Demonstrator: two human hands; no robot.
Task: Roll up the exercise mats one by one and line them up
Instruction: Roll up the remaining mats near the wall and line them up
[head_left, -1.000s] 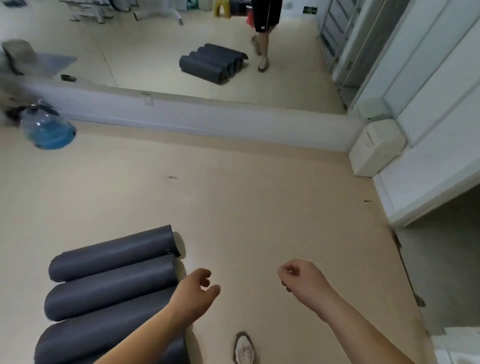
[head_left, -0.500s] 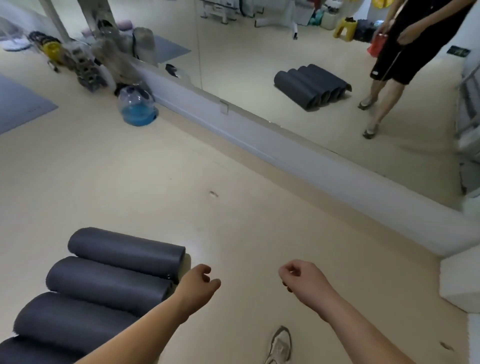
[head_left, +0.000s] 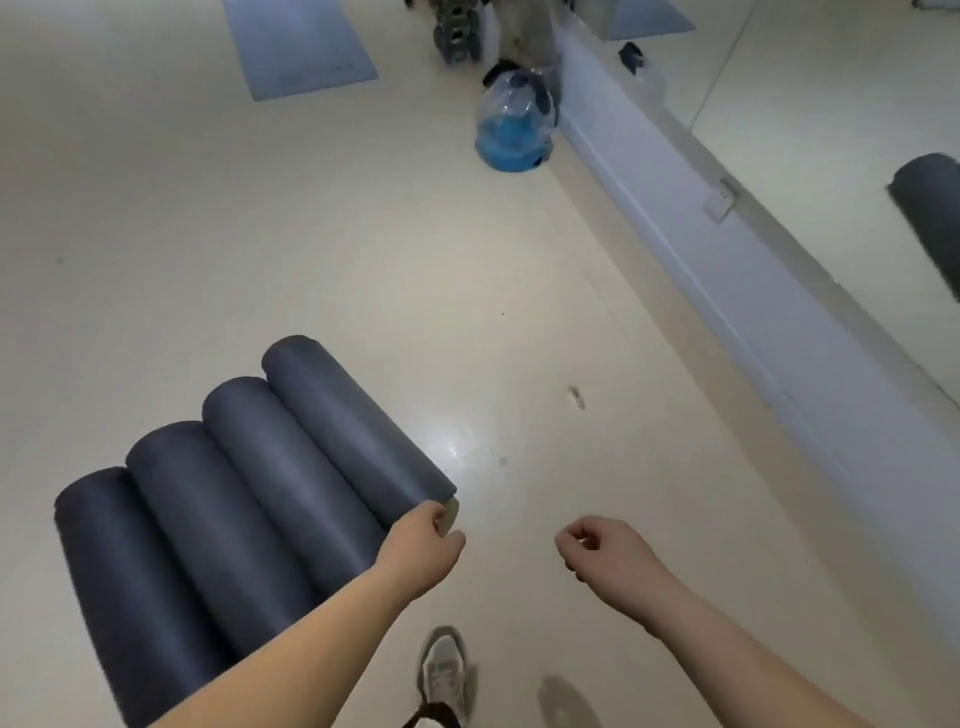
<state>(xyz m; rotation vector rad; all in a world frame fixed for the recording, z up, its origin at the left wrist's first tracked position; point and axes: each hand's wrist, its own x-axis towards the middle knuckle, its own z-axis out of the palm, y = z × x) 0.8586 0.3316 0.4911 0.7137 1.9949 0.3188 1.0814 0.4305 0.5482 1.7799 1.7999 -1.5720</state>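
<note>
Four rolled mats (head_left: 234, 493) lie side by side on the pale floor (head_left: 260, 234) at about eight o'clock in the view. The dark grey rolls touch along their lengths, and their long axes run from roughly ten o'clock to four o'clock. The rightmost roll (head_left: 353, 415) reaches farthest up the frame.

The left hand (head_left: 423, 551) hangs at the near end of that roll, at about six o'clock. Its fingers are loosely curled with nothing in them. Whether the knuckles brush the roll's end or hover just above it is hard to tell from this angle. The right hand (head_left: 602, 556) is well apart from the mats, at about five o'clock, also loosely curled and holding nothing.

A shoe (head_left: 444, 670) shows between the two forearms at the bottom edge.

At eleven o'clock a flat mat (head_left: 301, 47) lies unrolled on the floor. Near twelve o'clock a water jug (head_left: 511, 130) with blue liquid, wrapped in clear plastic, stands against a low white ledge (head_left: 675, 171). Blurred dumbbells (head_left: 457, 31) sit just beyond the jug. Above the ledge, from one to three o'clock, runs a mirror (head_left: 831, 104).
</note>
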